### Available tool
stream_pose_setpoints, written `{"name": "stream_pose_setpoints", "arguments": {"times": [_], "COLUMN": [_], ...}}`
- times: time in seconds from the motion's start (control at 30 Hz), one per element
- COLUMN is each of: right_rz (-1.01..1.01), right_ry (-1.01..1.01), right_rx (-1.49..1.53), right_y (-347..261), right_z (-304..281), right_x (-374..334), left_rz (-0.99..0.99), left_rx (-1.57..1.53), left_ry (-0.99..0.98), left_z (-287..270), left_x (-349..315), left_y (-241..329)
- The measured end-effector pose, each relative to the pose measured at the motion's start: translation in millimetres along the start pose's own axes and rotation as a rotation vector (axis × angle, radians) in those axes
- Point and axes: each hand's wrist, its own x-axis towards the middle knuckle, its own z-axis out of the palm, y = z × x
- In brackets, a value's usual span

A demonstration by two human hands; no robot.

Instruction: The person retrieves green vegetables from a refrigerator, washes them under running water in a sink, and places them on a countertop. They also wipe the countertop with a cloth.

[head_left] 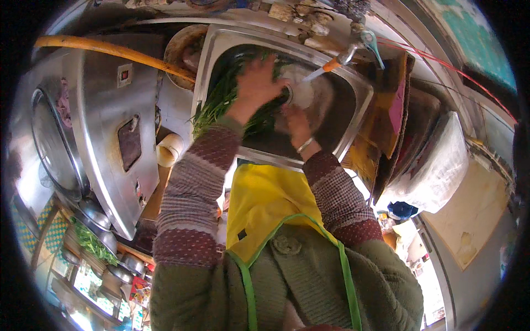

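Long green leafy stalks are spread in the rectangular steel sink, pressed by the left hand with fingers splayed. Whether the right hand is grasping cannot be told. Water is poured from the orange-tipped tap; a steel cooker is stood leftward.

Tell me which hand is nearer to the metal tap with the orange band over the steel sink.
Right. The right hand is in the steel sink just below and left of the metal tap; the left hand lies farther left, on the bunch of long green leaves.
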Motion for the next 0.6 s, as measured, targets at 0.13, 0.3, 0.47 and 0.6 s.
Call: {"name": "stream_pose_setpoints", "arguments": {"times": [0.13, 0.3, 0.47, 0.6], "right_rz": [0.296, 0.395, 0.478, 0.249], "right_ry": [-0.127, -0.197, -0.299, -0.351], "right_rx": [0.049, 0.256, 0.452, 0.41], "right_y": [31.4, 20.6, -7.2, -15.3], "right_z": [43.2, 76.4, 82.7, 77.9], "right_x": [-20.9, -15.1, -24.8, -39.6], "left_rz": [-0.059, -0.234, -0.176, -0.289], "left_rx": [0.255, 0.26, -0.529, -0.909], "left_ry": [-0.043, -0.365, -0.77, -0.669], "left_z": [-26.1, -5.3, -10.2, -9.1], "left_x": [-30.7, -32.4, -50.2, -78.4], "left_y": [-54.7, -76.8, -91.2, -75.1]}}
